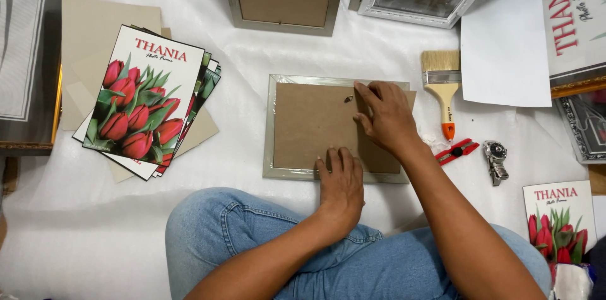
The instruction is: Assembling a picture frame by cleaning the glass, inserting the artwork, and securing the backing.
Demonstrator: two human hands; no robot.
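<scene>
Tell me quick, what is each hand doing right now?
Left hand: open, flat on the near edge of the picture frame's brown backing board.
Right hand: open, fingers pressing the board's far right corner.

I see a small picture frame (pixel 297 124) lying face down and flat, long side across, just ahead of both hands. Its rim is pale silver-grey; a brown backing board (pixel 309 126) fills the opening. The board's right edge juts slightly past the rim under the right hand (pixel 386 117), which rests flat on it. A small metal hanger (pixel 348 99) sits just left of the right fingertips. The left hand (pixel 341 181) presses the near edge.
</scene>
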